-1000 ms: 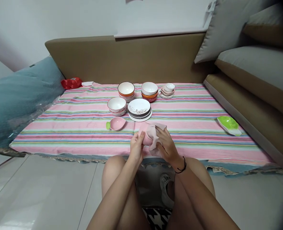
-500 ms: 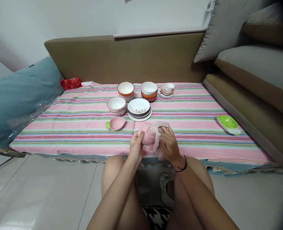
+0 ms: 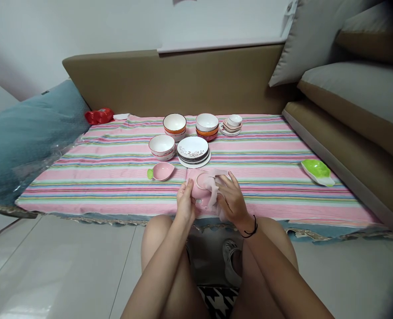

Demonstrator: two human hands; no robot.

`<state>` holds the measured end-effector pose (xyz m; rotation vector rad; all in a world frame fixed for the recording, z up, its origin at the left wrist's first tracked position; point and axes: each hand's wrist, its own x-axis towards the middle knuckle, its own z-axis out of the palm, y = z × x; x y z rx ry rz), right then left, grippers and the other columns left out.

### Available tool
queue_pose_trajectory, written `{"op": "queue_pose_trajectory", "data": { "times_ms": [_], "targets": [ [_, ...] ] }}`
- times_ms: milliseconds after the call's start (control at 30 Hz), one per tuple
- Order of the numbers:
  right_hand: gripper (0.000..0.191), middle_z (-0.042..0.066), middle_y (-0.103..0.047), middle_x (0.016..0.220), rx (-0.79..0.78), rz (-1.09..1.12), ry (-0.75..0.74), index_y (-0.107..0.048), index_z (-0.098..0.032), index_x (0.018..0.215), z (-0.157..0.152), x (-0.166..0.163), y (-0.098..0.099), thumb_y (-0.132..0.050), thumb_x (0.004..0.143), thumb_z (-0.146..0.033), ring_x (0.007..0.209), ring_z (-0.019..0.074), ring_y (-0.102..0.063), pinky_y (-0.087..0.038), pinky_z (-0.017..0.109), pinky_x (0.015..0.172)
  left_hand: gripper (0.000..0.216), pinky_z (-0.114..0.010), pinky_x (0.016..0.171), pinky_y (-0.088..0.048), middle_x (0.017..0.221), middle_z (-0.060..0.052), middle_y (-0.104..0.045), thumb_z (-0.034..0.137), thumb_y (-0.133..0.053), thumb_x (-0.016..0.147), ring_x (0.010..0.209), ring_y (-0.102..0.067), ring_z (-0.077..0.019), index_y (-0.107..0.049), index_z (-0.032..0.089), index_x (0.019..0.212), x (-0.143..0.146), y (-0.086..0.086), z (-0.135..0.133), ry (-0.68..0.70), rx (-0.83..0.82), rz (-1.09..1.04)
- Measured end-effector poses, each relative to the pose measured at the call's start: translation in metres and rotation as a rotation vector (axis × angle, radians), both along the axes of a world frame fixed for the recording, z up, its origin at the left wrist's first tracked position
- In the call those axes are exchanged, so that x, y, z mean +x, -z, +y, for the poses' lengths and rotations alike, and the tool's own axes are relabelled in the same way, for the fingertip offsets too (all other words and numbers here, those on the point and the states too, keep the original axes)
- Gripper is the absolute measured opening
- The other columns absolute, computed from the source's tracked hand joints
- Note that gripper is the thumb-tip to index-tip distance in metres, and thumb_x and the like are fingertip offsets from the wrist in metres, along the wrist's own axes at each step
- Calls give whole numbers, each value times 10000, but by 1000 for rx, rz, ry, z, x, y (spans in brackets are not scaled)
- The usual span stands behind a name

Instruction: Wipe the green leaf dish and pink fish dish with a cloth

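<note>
My left hand point(image 3: 186, 201) grips the left edge of a pink dish point(image 3: 199, 191), thumb on the near face. The dish is tilted with its underside and round foot ring towards me. My right hand point(image 3: 232, 199) holds a thin, pale cloth point(image 3: 213, 188) against the right part of the dish, covering some of it. The fingers of that hand are bent over the cloth. Just left of my hands lies a small pink dish with a green tip point(image 3: 163, 171). Beyond them stands a stack of plates point(image 3: 193, 148), the top one white with a floral pattern.
Bowls stand in stacks: a pink-rimmed one point(image 3: 162, 146), a dark-rimmed one point(image 3: 174, 123) and a white one over orange point(image 3: 207, 122). Small dishes point(image 3: 233, 124) are piled behind right. A green leaf-shaped dish point(image 3: 317, 171) lies right. A red bundle point(image 3: 99, 116) is back left.
My left hand and the dish have shifted slightly left, and more of the dish's underside shows. My right hand has moved a little left with the cloth.
</note>
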<state>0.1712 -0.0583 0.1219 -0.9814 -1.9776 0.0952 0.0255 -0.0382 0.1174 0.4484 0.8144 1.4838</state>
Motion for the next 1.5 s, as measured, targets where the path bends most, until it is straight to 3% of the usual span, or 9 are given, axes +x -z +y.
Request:
{"op": "queue_pose_trajectory", "data": {
  "times_ms": [267, 400, 533, 1133, 1367, 1500],
  "targets": [
    [310, 84, -661, 1089, 41, 29, 124, -587, -188, 1098, 0, 2, 3, -323, 937, -215, 1245, 257, -469, -261, 544, 1089, 299, -207, 639, -425, 754, 9, -610, 374, -738, 694, 655, -551, -90, -591, 150, 827, 2, 2, -1, 73, 20, 30],
    [313, 99, -649, 1126, 33, 23, 131, -568, -182, 1128, 1, 1, 5, -320, 941, -216, 1268, 258, -452, -250, 548, 1092, 326, -192, 579, -387, 677, 35, -553, 383, -760, 660, 578, -493, -67, -546, 155, 752, 3, 3, -2, 91, 9, 72],
    [329, 100, -640, 1146, 37, 7, 106, -548, -181, 1167, 1, -1, 6, -311, 942, -222, 1260, 256, -459, -246, 546, 1092, 359, -180, 536, -345, 620, 55, -485, 391, -762, 652, 536, -429, -52, -494, 156, 699, 4, 3, -2, 114, 7, 101],
    [293, 61, -671, 1038, 24, 32, -63, -583, -201, 1018, -2, -2, -3, -301, 939, -217, 1233, 233, -475, -197, 529, 1113, 340, -190, 563, -376, 647, 45, -535, 402, -763, 645, 549, -480, -61, -549, 155, 741, 2, 5, 0, 79, -29, 59],
    [328, 45, -685, 969, 31, 40, 7, -617, -213, 916, 1, 2, -1, -291, 947, -229, 1237, 230, -478, -182, 524, 1121, 277, -177, 564, -393, 666, 42, -571, 332, -769, 659, 565, -511, -60, -582, 159, 768, -2, 4, 2, 30, -10, -5],
    [316, 54, -687, 993, 32, 24, 82, -617, -206, 978, 2, 4, 0, -303, 947, -225, 1263, 238, -455, -188, 526, 1113, 304, -190, 600, -420, 724, 22, -614, 342, -778, 644, 620, -557, -81, -602, 158, 810, -2, 1, 2, 55, -15, 3]
  ]
}}
